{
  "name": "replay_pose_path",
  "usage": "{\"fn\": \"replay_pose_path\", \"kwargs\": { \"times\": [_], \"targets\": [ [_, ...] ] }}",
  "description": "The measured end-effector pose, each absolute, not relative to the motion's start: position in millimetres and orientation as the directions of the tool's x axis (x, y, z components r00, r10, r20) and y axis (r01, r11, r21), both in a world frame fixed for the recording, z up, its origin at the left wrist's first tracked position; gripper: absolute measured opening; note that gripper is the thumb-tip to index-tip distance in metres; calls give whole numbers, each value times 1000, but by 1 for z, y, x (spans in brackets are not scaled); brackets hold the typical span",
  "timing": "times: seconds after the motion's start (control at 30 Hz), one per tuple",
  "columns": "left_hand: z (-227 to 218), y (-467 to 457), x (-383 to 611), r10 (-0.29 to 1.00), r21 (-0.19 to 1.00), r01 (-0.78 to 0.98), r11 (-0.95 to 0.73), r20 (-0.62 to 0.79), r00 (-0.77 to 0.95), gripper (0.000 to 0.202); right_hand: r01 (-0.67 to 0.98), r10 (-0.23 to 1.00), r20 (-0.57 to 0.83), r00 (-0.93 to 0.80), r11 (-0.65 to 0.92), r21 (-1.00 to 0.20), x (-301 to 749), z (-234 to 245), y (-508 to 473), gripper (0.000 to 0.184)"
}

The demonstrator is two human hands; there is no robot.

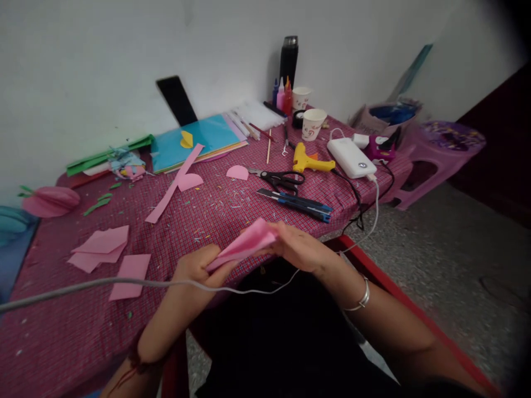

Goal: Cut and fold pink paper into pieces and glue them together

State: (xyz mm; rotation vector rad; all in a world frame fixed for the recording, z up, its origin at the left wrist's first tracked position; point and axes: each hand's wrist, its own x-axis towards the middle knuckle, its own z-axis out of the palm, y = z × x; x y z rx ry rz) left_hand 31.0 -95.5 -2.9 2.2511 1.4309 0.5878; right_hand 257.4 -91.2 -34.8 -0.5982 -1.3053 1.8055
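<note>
A folded piece of pink paper (244, 245) is held between my two hands, just over the table's near edge. My left hand (198, 265) pinches its left end, thumb and fingers closed on it. At the other end, my right hand (296, 246) grips the paper's right edge, its fingers partly hidden behind. Beyond the hands lie black-handled scissors (280, 178), a blue and black utility knife (296, 204) and a pink half-circle (238, 173). Pink paper pieces (102, 246) and a pink rectangle (130, 276) rest to the left. A long pink strip (174, 185) touches another half-circle (189, 182).
A yellow glue gun (309, 160), white power bank (348, 157) and paper cup (313, 124) stand at the right. Coloured sheets (207, 138) lie at the back. A pink paper fruit (52, 200) sits far left. A white cable (249, 290) crosses before my hands. Paper scraps litter the checked cloth.
</note>
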Motion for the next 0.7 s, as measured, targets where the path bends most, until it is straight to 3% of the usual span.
{"fn": "replay_pose_path", "kwargs": {
  "times": [0.1, 0.23, 0.33, 0.43, 0.5, 0.7],
  "targets": [
    [-4, -103, 45, 975, 754, 641, -142, -4, 221, 32, -515, 858, 124, -499, -178, -838, 250, -38, -93, 72],
    [-7, -108, 62, 984, 849, 528, -23, -73, 161, 29, -455, 973, 195, -123, 119, -882, 246, -34, -98, 56],
    [-14, -108, 66, 992, 807, 578, -124, 86, 94, 22, -297, 974, 224, 35, 225, -928, 249, -29, -102, 42],
    [-26, -105, 66, 949, 688, 669, -280, 303, 86, 11, -330, 969, 157, -188, 88, -940, 245, -29, -104, 54],
    [-33, -104, 67, 924, 623, 708, -334, 364, 115, 3, -372, 947, 143, -287, 27, -928, 238, -30, -102, 58],
    [-38, -105, 71, 927, 594, 726, -346, 337, 166, 38, -286, 988, 116, -102, 83, -955, 226, -32, -91, 26]
  ]
}}
